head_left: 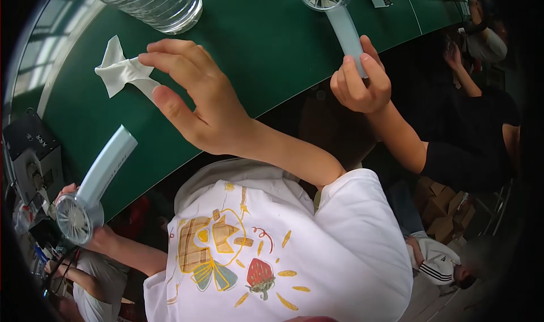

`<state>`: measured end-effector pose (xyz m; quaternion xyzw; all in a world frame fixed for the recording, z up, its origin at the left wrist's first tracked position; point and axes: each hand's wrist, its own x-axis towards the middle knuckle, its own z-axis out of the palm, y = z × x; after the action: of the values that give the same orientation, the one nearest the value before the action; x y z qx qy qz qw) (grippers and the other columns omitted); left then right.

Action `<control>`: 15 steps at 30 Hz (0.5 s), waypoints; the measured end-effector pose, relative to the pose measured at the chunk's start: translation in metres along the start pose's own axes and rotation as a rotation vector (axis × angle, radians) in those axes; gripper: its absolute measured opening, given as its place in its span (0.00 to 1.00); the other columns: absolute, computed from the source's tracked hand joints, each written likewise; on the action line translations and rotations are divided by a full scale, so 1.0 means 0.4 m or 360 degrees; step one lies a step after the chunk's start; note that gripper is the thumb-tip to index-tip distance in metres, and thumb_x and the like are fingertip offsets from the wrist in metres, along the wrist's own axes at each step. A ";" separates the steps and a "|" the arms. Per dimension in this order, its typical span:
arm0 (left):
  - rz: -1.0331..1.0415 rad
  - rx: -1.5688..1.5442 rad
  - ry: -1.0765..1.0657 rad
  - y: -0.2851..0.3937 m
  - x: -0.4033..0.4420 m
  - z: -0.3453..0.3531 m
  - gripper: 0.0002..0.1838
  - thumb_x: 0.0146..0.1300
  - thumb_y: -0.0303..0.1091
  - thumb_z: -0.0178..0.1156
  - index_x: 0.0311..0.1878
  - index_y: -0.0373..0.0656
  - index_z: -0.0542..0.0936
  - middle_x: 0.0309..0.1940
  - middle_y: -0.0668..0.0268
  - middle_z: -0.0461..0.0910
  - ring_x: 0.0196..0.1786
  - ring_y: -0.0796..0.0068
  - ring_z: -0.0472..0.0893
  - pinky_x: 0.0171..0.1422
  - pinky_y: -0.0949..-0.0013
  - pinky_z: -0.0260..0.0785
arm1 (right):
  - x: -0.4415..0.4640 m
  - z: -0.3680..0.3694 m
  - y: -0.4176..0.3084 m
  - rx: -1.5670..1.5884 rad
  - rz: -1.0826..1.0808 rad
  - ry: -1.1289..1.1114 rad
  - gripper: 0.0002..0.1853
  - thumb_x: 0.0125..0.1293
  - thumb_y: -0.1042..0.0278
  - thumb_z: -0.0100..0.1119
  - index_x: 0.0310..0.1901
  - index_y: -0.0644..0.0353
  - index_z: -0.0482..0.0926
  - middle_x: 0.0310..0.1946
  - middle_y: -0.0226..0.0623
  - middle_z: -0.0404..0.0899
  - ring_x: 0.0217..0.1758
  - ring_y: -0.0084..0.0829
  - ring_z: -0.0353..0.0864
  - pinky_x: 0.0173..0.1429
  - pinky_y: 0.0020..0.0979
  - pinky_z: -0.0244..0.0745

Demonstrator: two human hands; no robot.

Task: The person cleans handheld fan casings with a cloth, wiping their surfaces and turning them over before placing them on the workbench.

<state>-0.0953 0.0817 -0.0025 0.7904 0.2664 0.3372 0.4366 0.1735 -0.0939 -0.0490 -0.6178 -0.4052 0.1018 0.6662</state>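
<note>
My left hand (103, 238) is at the lower left, its fingers around the round head of a pale blue handheld fan (107, 166). The fan's handle points up and to the right, and its clear grille faces me. Above the green table, my right hand (198, 92) is open, with thumb and fingers apart. A crumpled white cloth (122, 70) lies by its fingertips, one end running toward the thumb. Whether the fingers touch the cloth I cannot tell.
A ribbed clear container (164, 7) stands at the table's far edge. On the right, a co-worker's hand (362, 84) holds another pale blue fan (343, 30). A black and grey device (37, 158) is at the far left. Cardboard boxes (445, 211) lie behind.
</note>
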 end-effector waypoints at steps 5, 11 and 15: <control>0.0399 -0.0237 -0.0590 0.200 0.007 0.116 0.18 0.57 0.40 0.60 0.52 0.58 0.74 0.44 0.57 0.74 0.38 0.61 0.79 0.49 0.54 0.69 | -0.063 -0.092 -0.076 0.1408 0.1278 -0.1286 0.19 0.65 0.62 0.54 0.50 0.68 0.76 0.34 0.37 0.79 0.32 0.24 0.74 0.35 0.22 0.68; 0.0962 -0.0305 -0.1587 0.170 0.088 0.330 0.20 0.52 0.49 0.64 0.48 0.56 0.77 0.46 0.53 0.76 0.45 0.54 0.78 0.57 0.52 0.66 | -0.195 -0.216 -0.008 0.2060 0.1267 -0.1659 0.19 0.55 0.68 0.61 0.46 0.72 0.75 0.25 0.36 0.78 0.20 0.23 0.67 0.26 0.18 0.64; 0.0439 -0.0369 -0.1546 0.202 0.129 0.489 0.35 0.47 0.63 0.64 0.50 0.44 0.76 0.50 0.47 0.75 0.54 0.51 0.74 0.61 0.49 0.62 | -0.285 -0.313 0.021 0.1906 0.0923 -0.1378 0.21 0.54 0.65 0.63 0.47 0.66 0.72 0.31 0.34 0.79 0.24 0.19 0.69 0.30 0.18 0.64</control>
<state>0.0972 -0.0197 0.0065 0.8299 -0.1129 0.0130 0.5462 0.1859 -0.2573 -0.0923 -0.1408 -0.3275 0.7031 0.6153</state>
